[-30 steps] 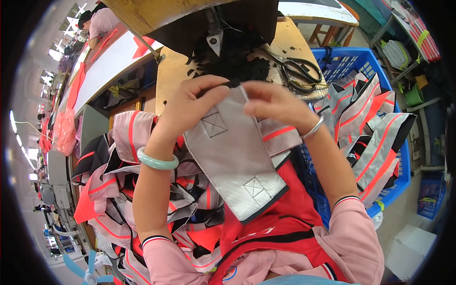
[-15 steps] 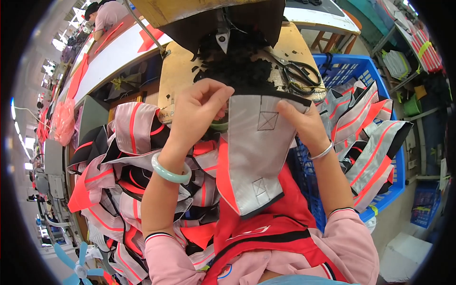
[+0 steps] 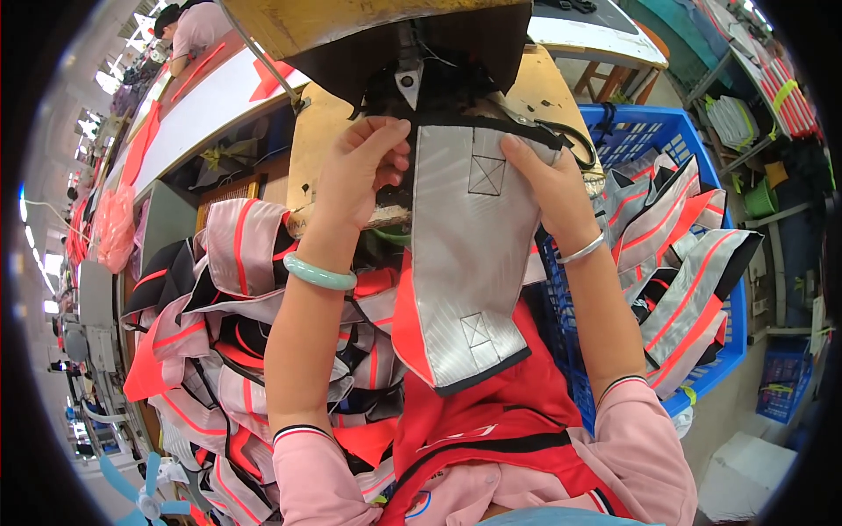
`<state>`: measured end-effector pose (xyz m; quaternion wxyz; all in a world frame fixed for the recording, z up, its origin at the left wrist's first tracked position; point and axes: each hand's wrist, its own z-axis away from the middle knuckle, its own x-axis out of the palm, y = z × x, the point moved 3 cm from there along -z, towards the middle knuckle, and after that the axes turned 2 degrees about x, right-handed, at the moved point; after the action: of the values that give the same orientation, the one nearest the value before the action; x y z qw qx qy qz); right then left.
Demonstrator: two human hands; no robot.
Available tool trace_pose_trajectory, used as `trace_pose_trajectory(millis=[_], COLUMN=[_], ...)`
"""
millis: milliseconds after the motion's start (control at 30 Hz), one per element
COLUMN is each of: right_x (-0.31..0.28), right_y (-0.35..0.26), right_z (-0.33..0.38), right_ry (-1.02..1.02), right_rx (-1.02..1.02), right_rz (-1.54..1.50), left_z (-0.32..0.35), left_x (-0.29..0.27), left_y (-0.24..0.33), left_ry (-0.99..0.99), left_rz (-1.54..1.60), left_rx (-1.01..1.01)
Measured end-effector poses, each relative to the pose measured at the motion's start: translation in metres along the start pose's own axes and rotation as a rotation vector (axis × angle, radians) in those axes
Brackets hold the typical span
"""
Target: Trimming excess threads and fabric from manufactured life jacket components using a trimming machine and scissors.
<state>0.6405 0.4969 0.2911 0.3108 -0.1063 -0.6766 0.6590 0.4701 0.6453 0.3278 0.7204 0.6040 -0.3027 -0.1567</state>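
Note:
A silver-grey fabric panel [image 3: 465,237] with black edging, two stitched crossed squares and a neon coral side strip hangs between my hands. My left hand [image 3: 361,171] is closed in a pinch at its upper left corner. My right hand [image 3: 557,193] grips the upper right edge, thumb lying on the grey face and the other fingers hidden behind. The panel's black top edge lies just below a pointed metal machine part [image 3: 406,83], over dark scraps on the wooden worktop [image 3: 320,131]. Its lower end hangs over my red apron [image 3: 491,412].
Black-handled scissors [image 3: 574,145] lie right of the machine head [image 3: 377,44], partly covered. A heap of similar panels [image 3: 241,241] fills the left side. More panels lie in a blue plastic basket [image 3: 737,307] at the right. Another person [image 3: 197,35] sits at the far left.
Both hands have moved the panel forward and slightly left. Its top edge now reaches close under the metal point and covers much of the black scraps and part of the scissors.

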Motion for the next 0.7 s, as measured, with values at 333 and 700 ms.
trace_pose_trajectory(millis=[333, 700], right_x=[0.006, -0.017], right_y=[-0.011, -0.012], right_z=[-0.011, 0.027], right_ry=[0.035, -0.009], right_rx=[-0.072, 0.036], right_rz=[-0.011, -0.010], left_z=[-0.008, 0.010], left_x=[0.009, -0.013], left_y=[-0.004, -0.002], left_ry=[0.038, -0.016], left_rz=[0.187, 0.495], left_rx=[0.040, 0.070])
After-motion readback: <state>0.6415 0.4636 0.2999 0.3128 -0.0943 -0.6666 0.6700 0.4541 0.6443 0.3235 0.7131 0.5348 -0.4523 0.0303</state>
